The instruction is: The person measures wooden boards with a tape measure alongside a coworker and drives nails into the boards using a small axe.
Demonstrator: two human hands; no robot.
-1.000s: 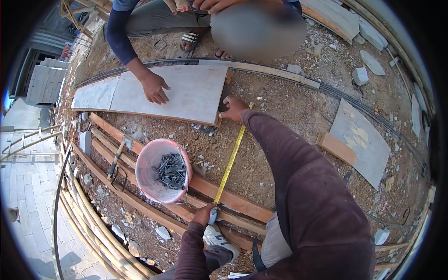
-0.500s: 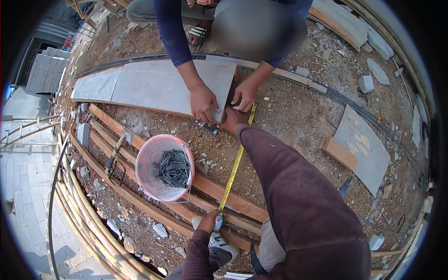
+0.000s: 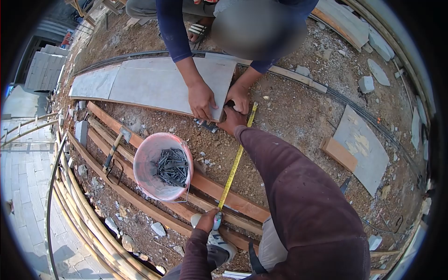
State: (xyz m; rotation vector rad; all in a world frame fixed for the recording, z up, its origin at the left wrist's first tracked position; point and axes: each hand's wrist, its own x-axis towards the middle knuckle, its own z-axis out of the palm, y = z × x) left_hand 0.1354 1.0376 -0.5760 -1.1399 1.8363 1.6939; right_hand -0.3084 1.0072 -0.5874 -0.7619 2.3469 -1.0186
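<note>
My left hand (image 3: 206,221) is closed around a tape measure (image 3: 217,221) above my shoe. Its yellow blade (image 3: 232,172) stretches out across the soil, ending to the right of my right hand. My right hand (image 3: 232,121) is closed at the corner of a long grey-faced board (image 3: 154,81); what its fingers grip is hidden. A co-worker's one hand (image 3: 201,99) presses on the board's end, while the other (image 3: 239,97) touches my right fingers. Under the board's edge lies a dark tool (image 3: 206,125), partly covered.
A pink bucket (image 3: 141,175) of nails (image 3: 171,167) stands on several timber strips (image 3: 233,198). Left of it lies a hammer (image 3: 116,147). A grey panel (image 3: 359,149) with a wood block (image 3: 338,154) is at right; bamboo poles (image 3: 86,219) run along the left.
The co-worker's hand at the board's end has come down and in against my right fingers. My hands and the tape measure stay nearly in place.
</note>
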